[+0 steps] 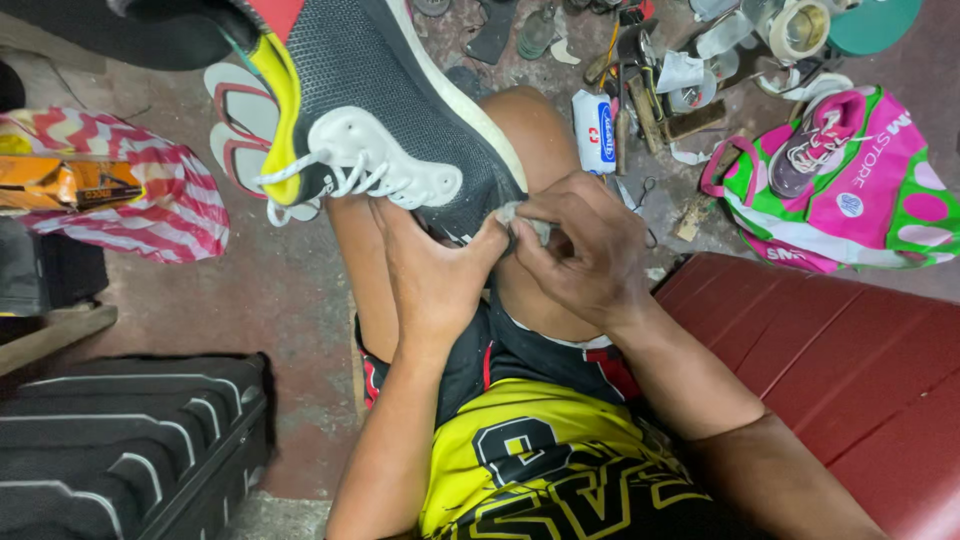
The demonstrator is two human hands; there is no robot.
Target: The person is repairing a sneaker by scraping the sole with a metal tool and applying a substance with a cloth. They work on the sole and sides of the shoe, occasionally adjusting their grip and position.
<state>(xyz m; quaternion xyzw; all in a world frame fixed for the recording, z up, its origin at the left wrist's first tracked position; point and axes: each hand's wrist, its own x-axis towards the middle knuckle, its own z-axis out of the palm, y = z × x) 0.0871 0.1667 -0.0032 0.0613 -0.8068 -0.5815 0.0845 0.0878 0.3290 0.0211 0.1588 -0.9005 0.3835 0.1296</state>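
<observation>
I see the shoe (390, 110) lying across my knees in the upper middle of the frame, dark mesh upper with a white sole edge and white laces. Its long axis runs on a diagonal, from the upper left of the frame down toward the centre. The yellow-lined opening and the laces sit at the upper-left end, so I judge the toe to be the end that comes down to my hands, though my fingers cover its very tip.

My left hand (435, 275) comes up from below, just left of centre, and its fingers are closed against the lower edge of the shoe, thumb up on the mesh. My right hand (580, 250) is just right of centre, fingers curled shut, pinching a small pale scrap (510, 213) pressed to the shoe's lowest corner. Both hands touch the shoe there; the rest of it stretches away up and to the left of them. The two fingertip groups meet almost together at that corner, the right one doing the finer pinch.

Right of my arm is a red bench (830, 370); a pink and green bag (880, 200) lies in the upper right.
</observation>
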